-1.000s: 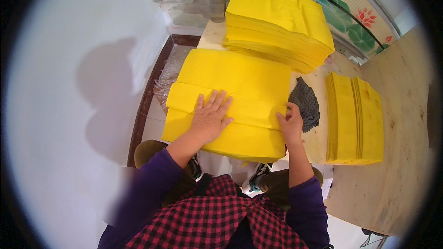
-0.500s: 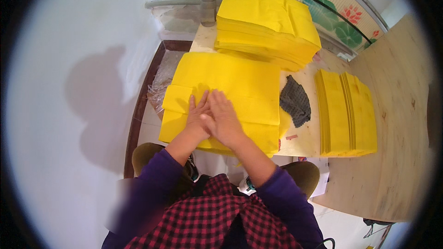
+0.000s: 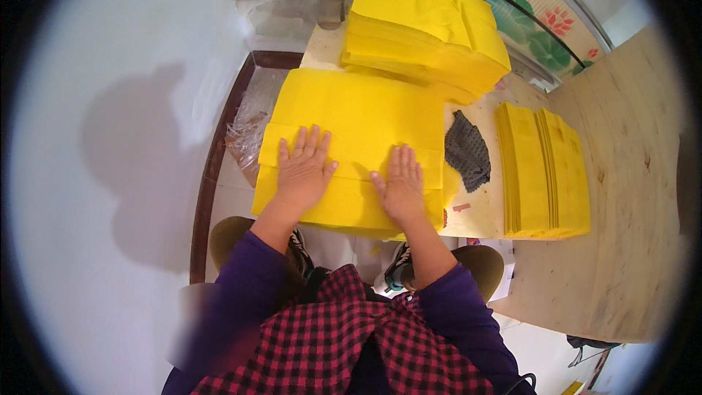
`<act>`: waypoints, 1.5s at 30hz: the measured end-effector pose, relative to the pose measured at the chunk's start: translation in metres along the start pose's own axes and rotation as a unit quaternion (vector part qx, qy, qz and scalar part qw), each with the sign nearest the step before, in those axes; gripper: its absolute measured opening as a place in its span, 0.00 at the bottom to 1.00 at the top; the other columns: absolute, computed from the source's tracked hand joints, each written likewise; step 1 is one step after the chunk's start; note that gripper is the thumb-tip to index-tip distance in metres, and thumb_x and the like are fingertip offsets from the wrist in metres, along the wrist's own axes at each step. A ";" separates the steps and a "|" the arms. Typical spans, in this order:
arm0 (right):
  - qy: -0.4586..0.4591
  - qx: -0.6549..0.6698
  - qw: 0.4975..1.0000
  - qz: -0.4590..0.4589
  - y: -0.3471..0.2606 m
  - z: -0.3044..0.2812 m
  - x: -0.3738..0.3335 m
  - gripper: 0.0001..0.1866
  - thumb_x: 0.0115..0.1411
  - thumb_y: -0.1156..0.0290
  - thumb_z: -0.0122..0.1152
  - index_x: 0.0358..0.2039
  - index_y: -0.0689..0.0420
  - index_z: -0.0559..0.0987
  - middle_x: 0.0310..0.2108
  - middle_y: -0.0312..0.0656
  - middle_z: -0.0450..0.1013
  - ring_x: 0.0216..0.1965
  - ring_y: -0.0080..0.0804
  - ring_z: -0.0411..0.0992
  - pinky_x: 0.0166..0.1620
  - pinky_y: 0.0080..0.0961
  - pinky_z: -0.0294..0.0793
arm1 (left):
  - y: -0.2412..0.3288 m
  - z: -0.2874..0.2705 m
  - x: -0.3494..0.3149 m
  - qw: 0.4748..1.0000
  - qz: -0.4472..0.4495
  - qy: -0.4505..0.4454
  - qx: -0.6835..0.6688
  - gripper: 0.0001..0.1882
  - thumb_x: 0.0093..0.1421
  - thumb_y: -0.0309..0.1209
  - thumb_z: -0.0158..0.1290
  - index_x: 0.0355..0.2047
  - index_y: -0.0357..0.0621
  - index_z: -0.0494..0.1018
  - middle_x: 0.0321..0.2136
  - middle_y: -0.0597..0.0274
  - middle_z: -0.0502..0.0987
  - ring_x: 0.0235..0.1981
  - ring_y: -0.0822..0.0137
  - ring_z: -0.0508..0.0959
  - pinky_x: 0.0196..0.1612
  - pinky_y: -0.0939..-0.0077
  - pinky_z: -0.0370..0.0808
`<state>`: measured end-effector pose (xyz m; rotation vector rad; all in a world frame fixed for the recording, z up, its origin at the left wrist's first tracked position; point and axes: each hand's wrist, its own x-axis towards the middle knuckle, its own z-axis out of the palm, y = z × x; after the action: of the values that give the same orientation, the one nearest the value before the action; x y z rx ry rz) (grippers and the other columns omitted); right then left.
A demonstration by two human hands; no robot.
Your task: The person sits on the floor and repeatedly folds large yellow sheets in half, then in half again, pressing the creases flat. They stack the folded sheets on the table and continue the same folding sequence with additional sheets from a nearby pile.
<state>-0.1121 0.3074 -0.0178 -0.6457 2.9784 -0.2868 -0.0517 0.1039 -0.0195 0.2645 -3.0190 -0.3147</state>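
A yellow felt-like sheet [image 3: 358, 106] lies on top of a pile in front of me, its near part folded into a flat band across the front. My left hand [image 3: 302, 174] rests palm down on the left part of that band, fingers stretched out. To the right, my right hand [image 3: 401, 189] presses flat on the same band with its fingers extended. Both hands are empty and a gap of yellow material shows between them. How many layers lie beneath the palms is hidden.
Behind stands a tall stack of yellow sheets [image 3: 417, 36]; folded yellow bundles [image 3: 545, 172] stand at the right by a wooden panel [image 3: 629, 183]. A dark grey cloth [image 3: 468, 152] lies between. A clear jar [image 3: 331, 4] is at the back left, near crumpled clear plastic [image 3: 252, 117].
My hands were together, crossed at the middle of the folded band. They have moved apart, the left one to the left and the right one to the right, along the sheet.
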 end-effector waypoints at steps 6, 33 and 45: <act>-0.018 -0.015 0.998 0.062 0.035 -0.012 -0.004 0.45 0.65 0.41 0.38 0.68 0.64 0.44 0.71 0.52 0.37 0.72 0.43 0.34 0.70 0.39 0.35 | -0.029 -0.005 -0.001 0.998 -0.068 -0.011 -0.002 0.34 0.66 0.47 0.40 0.68 0.48 0.50 0.69 0.60 0.47 0.70 0.61 0.45 0.68 0.49 0.39; -0.021 -0.025 0.999 0.016 0.019 -0.012 0.014 0.40 0.65 0.46 0.40 0.68 0.60 0.48 0.71 0.47 0.40 0.72 0.38 0.36 0.70 0.39 0.33 | -0.002 0.001 0.030 1.000 0.005 -0.013 -0.006 0.32 0.67 0.47 0.39 0.67 0.49 0.52 0.69 0.60 0.50 0.70 0.62 0.47 0.69 0.53 0.39; 0.047 -0.023 0.997 0.051 0.062 -0.052 -0.010 0.36 0.65 0.58 0.49 0.66 0.64 0.53 0.69 0.52 0.45 0.70 0.42 0.44 0.68 0.42 0.43 | -0.106 -0.034 -0.002 0.986 -0.135 0.090 0.047 0.27 0.67 0.38 0.41 0.64 0.45 0.56 0.67 0.54 0.51 0.68 0.58 0.51 0.68 0.54 0.46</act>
<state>-0.1343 0.3751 0.0211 -0.4967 3.1039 -0.2494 -0.0293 -0.0044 -0.0093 0.6747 -2.8222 -0.1586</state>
